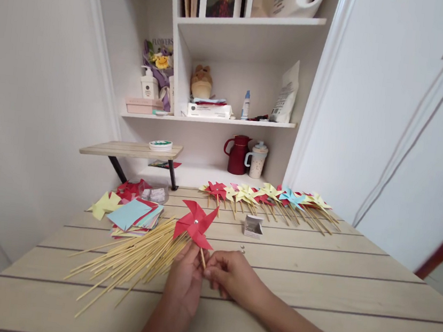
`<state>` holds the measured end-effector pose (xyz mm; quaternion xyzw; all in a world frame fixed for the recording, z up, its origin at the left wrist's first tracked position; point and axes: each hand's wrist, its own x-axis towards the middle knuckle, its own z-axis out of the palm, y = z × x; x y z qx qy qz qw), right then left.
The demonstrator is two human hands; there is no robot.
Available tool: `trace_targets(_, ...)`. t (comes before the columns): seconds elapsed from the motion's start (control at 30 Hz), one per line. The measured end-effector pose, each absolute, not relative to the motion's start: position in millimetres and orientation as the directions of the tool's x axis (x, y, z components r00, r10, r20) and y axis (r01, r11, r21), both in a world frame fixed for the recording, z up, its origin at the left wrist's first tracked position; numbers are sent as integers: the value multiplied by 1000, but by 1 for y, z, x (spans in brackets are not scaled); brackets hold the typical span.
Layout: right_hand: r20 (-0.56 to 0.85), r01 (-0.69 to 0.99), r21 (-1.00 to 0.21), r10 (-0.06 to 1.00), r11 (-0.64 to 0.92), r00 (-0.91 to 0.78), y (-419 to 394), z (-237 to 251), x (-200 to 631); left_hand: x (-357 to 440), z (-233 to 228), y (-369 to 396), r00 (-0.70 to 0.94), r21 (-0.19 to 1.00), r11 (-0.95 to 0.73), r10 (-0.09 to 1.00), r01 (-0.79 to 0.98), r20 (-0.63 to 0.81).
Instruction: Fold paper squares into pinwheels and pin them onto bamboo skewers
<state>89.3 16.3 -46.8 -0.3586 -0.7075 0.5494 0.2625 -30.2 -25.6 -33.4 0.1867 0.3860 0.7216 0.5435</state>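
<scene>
Head view of a pale wooden worktop (312,285) with dark seams, set against a white shelf unit (245,34). At the centre, a red paper pinwheel (195,223) stands tilted on a thin wooden stick (202,258), its head just above both hands. The left hand (185,280) is closed around the lower part of the stick, fingers curled. The right hand (232,278) meets it from 3 o'clock, fingertips pinched at the same stick, so that both hands grip the pinwheel together.

At 9 o'clock from the hands lies a loose bundle of bamboo sticks (129,262), fanned out across the boards and reaching just beside the left hand. At 10 o'clock from the hands, beyond the sticks, sits a stack of coloured paper squares (134,215), blue on top, with yellow and red pieces (121,197) at its far edge.

At 1 o'clock from the hands, a row of finished pinwheels (270,196) in red, yellow and blue lies along the back of the worktop, sticks pointing toward the viewer. Between that row and the hands stands a small open box (253,226), with a tiny pin (242,250) near it.

At 12 o'clock, on the lowest shelf, stand a dark red jug (238,154) and a pale lidded cup (257,159). A small wooden riser (130,150) stands at 11 o'clock.
</scene>
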Motion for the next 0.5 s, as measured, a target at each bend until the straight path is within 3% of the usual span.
trace_targets(0.27,-8,164,-979,771,125,-636,16,-47,87,-28,-33,-28,-216,770,-50,970,-636,-115)
trace_targets(0.5,-47,168,-984,814,63,-580,15,-48,85,-29,-33,-26,-326,748,-121,936,-653,-133)
